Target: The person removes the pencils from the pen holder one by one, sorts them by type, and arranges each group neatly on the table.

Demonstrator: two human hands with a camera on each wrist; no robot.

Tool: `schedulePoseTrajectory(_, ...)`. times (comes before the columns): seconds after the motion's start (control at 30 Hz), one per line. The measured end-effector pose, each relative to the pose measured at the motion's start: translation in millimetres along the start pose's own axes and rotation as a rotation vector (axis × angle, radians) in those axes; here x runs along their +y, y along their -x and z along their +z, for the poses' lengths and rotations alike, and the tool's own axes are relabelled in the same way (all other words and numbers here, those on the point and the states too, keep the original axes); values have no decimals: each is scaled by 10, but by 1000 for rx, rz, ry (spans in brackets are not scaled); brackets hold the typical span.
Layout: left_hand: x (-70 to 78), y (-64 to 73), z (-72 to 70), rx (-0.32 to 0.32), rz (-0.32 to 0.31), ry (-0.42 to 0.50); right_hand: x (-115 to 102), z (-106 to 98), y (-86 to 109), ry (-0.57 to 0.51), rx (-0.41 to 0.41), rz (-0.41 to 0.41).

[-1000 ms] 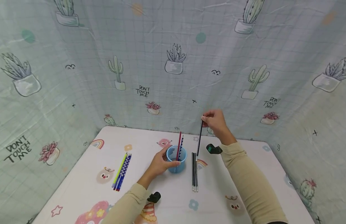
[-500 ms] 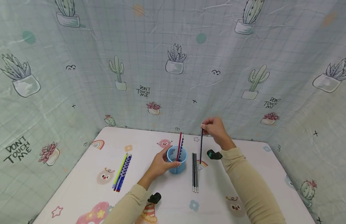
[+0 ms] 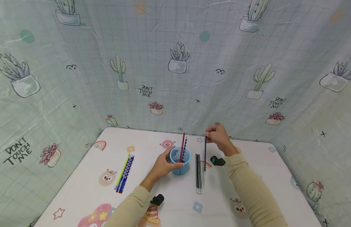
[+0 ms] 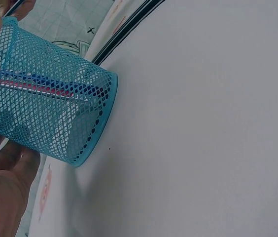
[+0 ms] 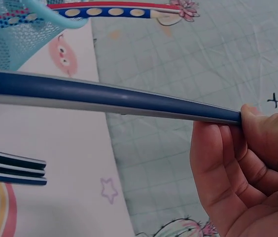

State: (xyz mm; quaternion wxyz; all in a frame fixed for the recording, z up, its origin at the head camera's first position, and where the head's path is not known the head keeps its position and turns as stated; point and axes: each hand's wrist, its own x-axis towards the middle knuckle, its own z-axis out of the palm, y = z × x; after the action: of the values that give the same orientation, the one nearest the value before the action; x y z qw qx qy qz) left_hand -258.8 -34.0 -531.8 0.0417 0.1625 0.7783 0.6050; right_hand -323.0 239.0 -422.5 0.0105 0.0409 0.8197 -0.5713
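My left hand (image 3: 161, 166) grips a light blue mesh pencil cup (image 3: 179, 170) with thumb and fingers around its wall. A red pencil (image 3: 183, 142) and a blue polka-dot pencil (image 3: 185, 143) lean inside the cup. To the right, my right hand (image 3: 219, 138) pinches a dark pencil with pale stripes (image 3: 205, 157) by its upper end. This pencil hangs nearly upright, its eraser end down; whether it touches the table I cannot tell. Just left of it, three dark striped pencils (image 3: 198, 173) lie side by side. In the right wrist view the held pencil (image 5: 114, 98) shows blue and grey.
At the left of the white patterned table (image 3: 87, 179) lies a bundle of yellow-green and blue polka-dot pencils (image 3: 124, 174). Black devices sit at the left wrist (image 3: 157, 200) and the right wrist (image 3: 218, 161). A cactus-print cloth (image 3: 147, 56) rises behind the table.
My right hand has come down and the dark pencil with it; its lower end has shifted right, away from the three lying pencils. My left hand and the cup have stayed in place.
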Motion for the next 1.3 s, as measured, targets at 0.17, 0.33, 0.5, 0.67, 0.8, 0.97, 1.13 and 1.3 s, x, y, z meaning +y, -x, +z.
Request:
schedulePoseTrajectory(0.17,-4,18,0,-6,-2,-5,120,33,6,13,-9,33)
schedulePoseTrajectory(0.33,0,4,-4,0,-4,-10,212,51,-19,8,-18,34)
schedulePoseTrajectory(0.5,-5,-22,-15,2,-1,-20,304,65,-52,10,-29,64)
schedulePoseTrajectory(0.67,-11,-41,-31,-1,5,-23,403,78,-63,23,-40,75)
schedulePoseTrajectory(0.8,8,-42,-44,-5,7,-24,477,94,-64,32,-48,75)
schedulePoseTrajectory(0.97,27,-37,-52,-12,-8,-29,567,134,-72,44,-55,102)
schedulePoseTrajectory(1.13,9,-52,-49,-17,9,-19,644,174,-71,46,-66,114)
schedulePoseTrajectory(1.3,2,-51,-33,-14,-8,-26,714,193,-78,42,-78,149)
